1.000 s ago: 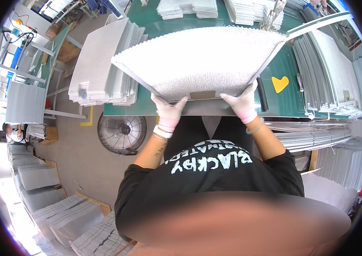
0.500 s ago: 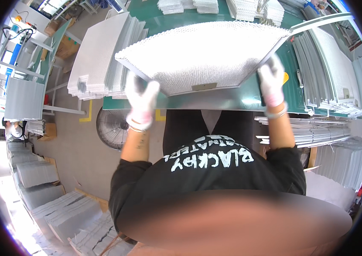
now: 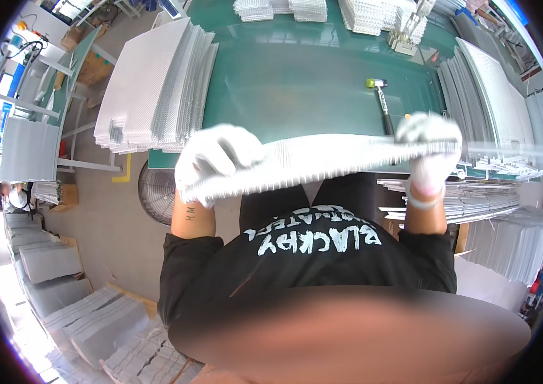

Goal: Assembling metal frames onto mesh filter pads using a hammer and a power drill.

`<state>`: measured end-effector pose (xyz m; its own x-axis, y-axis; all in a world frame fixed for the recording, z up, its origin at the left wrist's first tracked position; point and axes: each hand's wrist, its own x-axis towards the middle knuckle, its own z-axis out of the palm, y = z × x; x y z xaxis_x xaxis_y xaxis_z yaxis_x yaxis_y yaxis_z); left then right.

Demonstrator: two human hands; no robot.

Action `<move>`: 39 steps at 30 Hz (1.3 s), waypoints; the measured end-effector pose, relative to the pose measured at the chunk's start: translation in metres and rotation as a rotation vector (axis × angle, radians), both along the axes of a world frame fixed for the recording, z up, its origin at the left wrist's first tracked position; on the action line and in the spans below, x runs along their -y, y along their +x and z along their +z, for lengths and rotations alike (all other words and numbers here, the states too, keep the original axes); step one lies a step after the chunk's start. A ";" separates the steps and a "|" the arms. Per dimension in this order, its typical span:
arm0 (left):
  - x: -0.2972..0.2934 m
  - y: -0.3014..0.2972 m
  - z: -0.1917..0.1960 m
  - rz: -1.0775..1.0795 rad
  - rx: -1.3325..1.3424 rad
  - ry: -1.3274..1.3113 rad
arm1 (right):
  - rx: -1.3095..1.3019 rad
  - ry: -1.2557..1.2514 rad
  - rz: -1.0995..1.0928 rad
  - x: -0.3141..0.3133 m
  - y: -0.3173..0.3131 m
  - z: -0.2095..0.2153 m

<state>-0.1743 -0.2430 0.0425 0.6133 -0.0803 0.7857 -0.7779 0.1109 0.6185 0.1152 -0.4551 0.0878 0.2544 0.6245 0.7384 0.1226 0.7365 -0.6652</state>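
Note:
A silvery mesh panel [image 3: 322,159] is held up in front of my body, tilted so that I look along its ridged edge. My left hand [image 3: 217,153], in a white glove, is closed around the panel's left end. Gripping the right end is my right hand [image 3: 428,136], also gloved and slightly blurred. From beside that hand a thin pale strip [image 3: 508,149] runs to the right, smeared by motion; whether it is joined to the panel I cannot tell. Beyond the panel, a mallet [image 3: 382,101] with a green-tipped head lies on the green table [image 3: 271,77].
Stacked mesh panels [image 3: 140,80] stand on the table's left, with another stack [image 3: 498,96] at right. A metal fixture [image 3: 403,42] sits near small white stacks at the back. A floor fan [image 3: 156,195] is below the table's left. Far left, another person [image 3: 19,197] shows.
Both hands have brought the panel nearer to my body and tipped it from face-on to edge-on. The mallet and the table's middle, hidden before, now show.

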 end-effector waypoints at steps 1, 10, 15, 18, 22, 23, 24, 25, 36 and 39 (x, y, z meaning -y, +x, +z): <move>-0.005 0.002 -0.014 -0.163 -0.025 0.040 | 0.074 0.019 0.037 0.010 -0.004 0.001; 0.020 0.035 -0.046 0.067 -1.053 0.851 | 0.274 0.111 -0.015 0.073 -0.021 -0.040; 0.016 0.074 -0.064 0.088 -0.970 0.989 | 0.248 0.110 -0.137 0.072 -0.025 -0.042; 0.018 0.107 -0.066 0.114 -0.974 1.019 | 0.224 0.165 -0.139 0.067 -0.021 -0.047; 0.003 0.132 -0.081 0.074 -0.902 0.820 | 0.187 0.200 -0.037 0.054 -0.013 -0.044; -0.006 0.129 -0.077 0.076 -0.898 0.824 | 0.136 0.210 -0.021 0.046 -0.014 -0.041; -0.018 0.130 -0.059 -0.012 -0.898 0.784 | 0.107 0.193 -0.031 0.040 -0.013 -0.032; -0.028 0.122 -0.039 -0.085 -0.912 0.742 | 0.118 0.171 -0.035 0.032 -0.009 -0.025; 0.021 0.011 0.040 1.384 -0.014 -0.261 | -0.058 -0.223 -0.247 -0.068 0.013 0.029; 0.025 0.011 0.041 1.359 0.012 -0.219 | -0.069 -0.185 -0.238 -0.062 0.014 0.014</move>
<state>-0.1637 -0.2677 0.0831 0.1023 0.6968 0.7100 -0.3568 -0.6405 0.6800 0.1287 -0.3931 0.1018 0.4555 0.6636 0.5935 0.2271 0.5580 -0.7982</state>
